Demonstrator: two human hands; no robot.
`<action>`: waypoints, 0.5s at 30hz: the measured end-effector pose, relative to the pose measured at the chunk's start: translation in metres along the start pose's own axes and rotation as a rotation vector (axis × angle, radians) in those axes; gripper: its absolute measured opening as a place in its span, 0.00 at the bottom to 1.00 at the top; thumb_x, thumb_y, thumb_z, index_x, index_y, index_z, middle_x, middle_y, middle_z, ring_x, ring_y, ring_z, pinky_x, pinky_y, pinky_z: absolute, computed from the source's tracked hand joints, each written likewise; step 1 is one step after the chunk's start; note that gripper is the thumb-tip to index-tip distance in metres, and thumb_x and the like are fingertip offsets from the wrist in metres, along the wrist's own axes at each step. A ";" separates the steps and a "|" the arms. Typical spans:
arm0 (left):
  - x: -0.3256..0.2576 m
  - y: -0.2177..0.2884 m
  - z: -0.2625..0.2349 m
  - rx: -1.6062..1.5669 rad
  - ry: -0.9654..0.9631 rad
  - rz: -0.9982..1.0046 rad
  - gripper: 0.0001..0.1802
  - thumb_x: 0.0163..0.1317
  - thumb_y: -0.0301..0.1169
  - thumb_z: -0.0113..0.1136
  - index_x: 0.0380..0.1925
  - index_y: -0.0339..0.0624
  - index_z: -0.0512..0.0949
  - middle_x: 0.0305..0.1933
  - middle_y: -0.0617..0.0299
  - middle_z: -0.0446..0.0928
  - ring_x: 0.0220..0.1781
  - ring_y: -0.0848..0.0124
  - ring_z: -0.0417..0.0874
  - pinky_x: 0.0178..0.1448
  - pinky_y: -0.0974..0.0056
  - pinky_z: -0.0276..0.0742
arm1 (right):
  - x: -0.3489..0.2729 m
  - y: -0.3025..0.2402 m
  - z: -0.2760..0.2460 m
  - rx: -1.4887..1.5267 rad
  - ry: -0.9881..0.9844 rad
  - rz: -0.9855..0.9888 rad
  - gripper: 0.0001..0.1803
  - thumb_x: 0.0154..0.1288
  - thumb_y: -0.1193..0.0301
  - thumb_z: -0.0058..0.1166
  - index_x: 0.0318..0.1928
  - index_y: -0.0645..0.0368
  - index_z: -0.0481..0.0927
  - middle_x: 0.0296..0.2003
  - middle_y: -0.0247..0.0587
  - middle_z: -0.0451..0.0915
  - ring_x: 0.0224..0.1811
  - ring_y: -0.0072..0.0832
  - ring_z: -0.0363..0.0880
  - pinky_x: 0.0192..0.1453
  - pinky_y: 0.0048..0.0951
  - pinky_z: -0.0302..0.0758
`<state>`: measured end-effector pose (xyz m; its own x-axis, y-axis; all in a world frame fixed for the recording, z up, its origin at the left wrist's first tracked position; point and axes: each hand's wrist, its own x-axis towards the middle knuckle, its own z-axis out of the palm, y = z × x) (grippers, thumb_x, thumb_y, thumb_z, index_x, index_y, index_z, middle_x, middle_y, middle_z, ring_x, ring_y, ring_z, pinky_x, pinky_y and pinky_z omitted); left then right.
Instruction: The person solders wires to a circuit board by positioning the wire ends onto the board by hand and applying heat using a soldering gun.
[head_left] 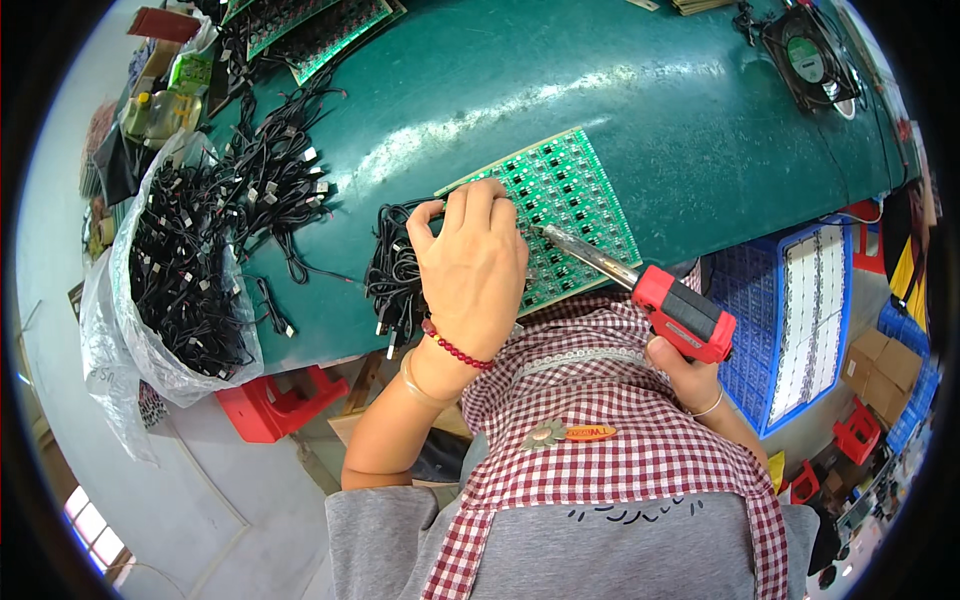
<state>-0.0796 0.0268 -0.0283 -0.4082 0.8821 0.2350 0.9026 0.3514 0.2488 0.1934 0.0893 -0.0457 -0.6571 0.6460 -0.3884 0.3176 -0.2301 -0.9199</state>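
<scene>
- From where I stand, the green circuit-board panel (585, 195) lies at the near edge of the green table (680, 130), right in front of the seated worker.
- The left hand (472, 245) bends over the panel's left part, fingers curled downward; I cannot tell whether they pinch anything, since the back of the hand hides the fingertips.
- The right hand (685, 378) is wrapped round the red-and-black soldering tool (688, 312), whose metal nozzle points left and far over the panel, its end just beside the left hand. I can't make out whether it touches the board.
- A bundle of black cables (392, 262) sits just left of the panel, partly behind the left hand.
- Farther left, a clear plastic bag (122, 330) bulges with more cables, and a loose cable heap (285, 180) spreads beside it.
- At the far right stands a black fan (808, 60).
</scene>
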 end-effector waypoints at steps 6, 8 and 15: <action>0.000 0.001 0.000 0.018 -0.003 0.006 0.07 0.50 0.26 0.58 0.31 0.41 0.76 0.41 0.63 0.73 0.47 0.67 0.74 0.58 0.53 0.62 | 0.005 -0.002 0.003 -0.041 -0.026 -0.049 0.14 0.61 0.72 0.62 0.47 0.62 0.79 0.41 0.35 0.80 0.42 0.23 0.78 0.48 0.27 0.74; 0.001 0.001 0.000 0.018 -0.011 0.004 0.06 0.50 0.26 0.58 0.31 0.41 0.76 0.41 0.63 0.73 0.47 0.67 0.74 0.59 0.53 0.62 | 0.005 -0.003 0.004 -0.056 -0.034 -0.071 0.14 0.61 0.73 0.62 0.47 0.61 0.79 0.40 0.34 0.80 0.41 0.23 0.78 0.47 0.27 0.74; 0.002 0.001 -0.001 0.034 -0.018 0.017 0.06 0.51 0.25 0.57 0.31 0.41 0.76 0.41 0.63 0.73 0.47 0.67 0.75 0.59 0.53 0.61 | 0.000 0.007 -0.001 0.051 0.049 -0.018 0.17 0.61 0.72 0.62 0.49 0.62 0.79 0.42 0.36 0.81 0.44 0.22 0.78 0.49 0.27 0.75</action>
<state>-0.0795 0.0286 -0.0268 -0.3908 0.8934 0.2215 0.9135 0.3468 0.2129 0.1970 0.0883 -0.0524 -0.6281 0.6847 -0.3698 0.2702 -0.2537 -0.9288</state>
